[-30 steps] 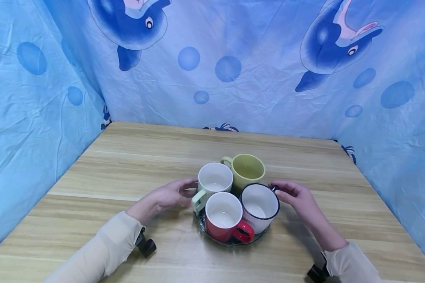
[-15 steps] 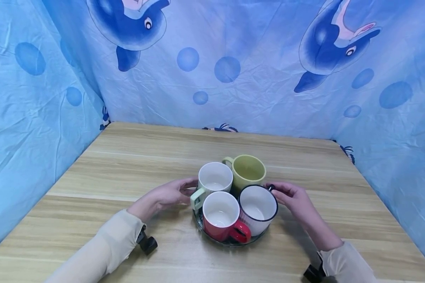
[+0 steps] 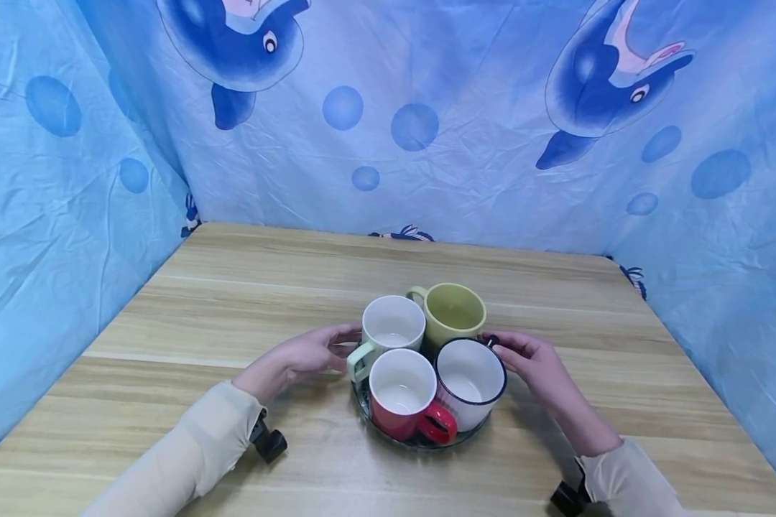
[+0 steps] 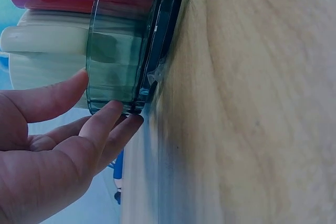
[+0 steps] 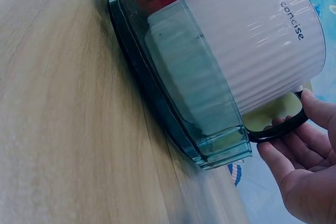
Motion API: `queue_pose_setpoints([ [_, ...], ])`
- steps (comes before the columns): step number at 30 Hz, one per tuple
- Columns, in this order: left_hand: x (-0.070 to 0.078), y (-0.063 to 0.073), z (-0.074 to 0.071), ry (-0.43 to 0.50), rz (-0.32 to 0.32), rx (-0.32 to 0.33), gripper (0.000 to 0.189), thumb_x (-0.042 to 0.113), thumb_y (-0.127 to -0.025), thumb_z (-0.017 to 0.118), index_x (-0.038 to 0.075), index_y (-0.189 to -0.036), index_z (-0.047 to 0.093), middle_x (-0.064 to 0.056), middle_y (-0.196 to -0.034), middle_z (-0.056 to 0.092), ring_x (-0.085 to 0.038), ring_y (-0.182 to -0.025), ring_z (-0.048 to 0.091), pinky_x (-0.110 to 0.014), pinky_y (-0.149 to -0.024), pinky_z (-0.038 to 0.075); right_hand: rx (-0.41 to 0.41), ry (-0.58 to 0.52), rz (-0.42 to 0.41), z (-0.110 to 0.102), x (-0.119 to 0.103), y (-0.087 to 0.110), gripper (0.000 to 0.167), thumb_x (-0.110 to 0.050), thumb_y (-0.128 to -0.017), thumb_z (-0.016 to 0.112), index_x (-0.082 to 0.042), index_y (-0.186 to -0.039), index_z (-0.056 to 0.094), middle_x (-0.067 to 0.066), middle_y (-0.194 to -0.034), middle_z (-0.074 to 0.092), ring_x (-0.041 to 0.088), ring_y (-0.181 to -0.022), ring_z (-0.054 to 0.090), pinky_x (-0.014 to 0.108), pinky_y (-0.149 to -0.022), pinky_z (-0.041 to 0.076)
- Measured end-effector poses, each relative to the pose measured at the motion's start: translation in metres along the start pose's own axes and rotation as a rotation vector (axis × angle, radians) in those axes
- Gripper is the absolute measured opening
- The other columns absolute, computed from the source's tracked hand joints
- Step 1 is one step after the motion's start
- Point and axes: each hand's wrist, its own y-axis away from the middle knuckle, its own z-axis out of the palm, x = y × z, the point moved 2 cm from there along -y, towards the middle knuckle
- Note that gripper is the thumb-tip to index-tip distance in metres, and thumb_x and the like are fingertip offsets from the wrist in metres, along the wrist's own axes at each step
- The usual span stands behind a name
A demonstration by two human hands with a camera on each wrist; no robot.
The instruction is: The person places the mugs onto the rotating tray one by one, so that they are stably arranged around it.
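Note:
Several mugs stand upright, close together, in a round greenish glass dish (image 4: 118,59). My left hand (image 3: 313,352) is at its left side, thumb at the rim and slightly bent fingertips against the outer wall. Nearest this hand is a white mug (image 3: 393,327) with a pale green handle. On the right, my right hand (image 3: 533,362) pinches the black handle (image 5: 283,128) of a white ribbed mug (image 5: 252,40) with a black rim. A red mug (image 3: 394,420), white inside, stands in front, its handle toward the right. Behind is a yellow-green mug (image 3: 453,316).
The dish stands on a light wooden table (image 3: 297,266). Blue curtains (image 3: 388,194) with dolphin prints close off the back and both sides. Black wrist cameras (image 3: 270,444) sit on both forearms.
The black-rimmed mug has shifted slightly left, its handle turning a little toward the back, with my right hand following. The red mug has moved slightly left. My left hand has hardly moved.

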Motion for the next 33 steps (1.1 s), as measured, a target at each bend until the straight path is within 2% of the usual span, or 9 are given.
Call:
queue_pose_setpoints([
  [12, 0.0008, -0.004, -0.0022, 0.022, 0.001, -0.03, 0.078, -0.02, -0.081, 0.049, -0.01, -0.15, 0.014, -0.031, -0.156, 0.018, -0.047, -0.144, 0.021, -0.049, -0.115, 0.034, 0.009, -0.026, -0.001, -0.0004, 0.002, -0.0009, 0.047, -0.018, -0.095, 0.062, 0.008, -0.133, 0.052, -0.02, -0.109, 0.067, -0.008, -0.103, 0.06, 0.014, -0.087, 0.053],
  [20, -0.0005, -0.0054, -0.0038, 0.018, 0.011, -0.04, 0.075, -0.022, -0.081, 0.047, -0.012, -0.149, 0.016, -0.033, -0.155, 0.02, -0.048, -0.143, 0.024, -0.043, -0.112, 0.041, 0.035, -0.013, 0.027, 0.0011, 0.0008, -0.0039, 0.049, -0.017, -0.093, 0.064, 0.006, -0.135, 0.051, -0.017, -0.108, 0.065, -0.007, -0.1, 0.059, 0.013, -0.086, 0.053],
  [33, -0.0007, -0.0065, -0.005, -0.008, 0.017, -0.007, 0.07, -0.02, -0.082, 0.05, -0.013, -0.147, 0.022, -0.034, -0.151, 0.028, -0.047, -0.139, 0.034, -0.036, -0.106, 0.049, 0.051, 0.017, 0.024, 0.0022, -0.0018, -0.004, 0.048, -0.014, -0.093, 0.064, 0.007, -0.134, 0.05, 0.015, -0.127, 0.062, -0.008, -0.1, 0.059, 0.013, -0.086, 0.053],
])
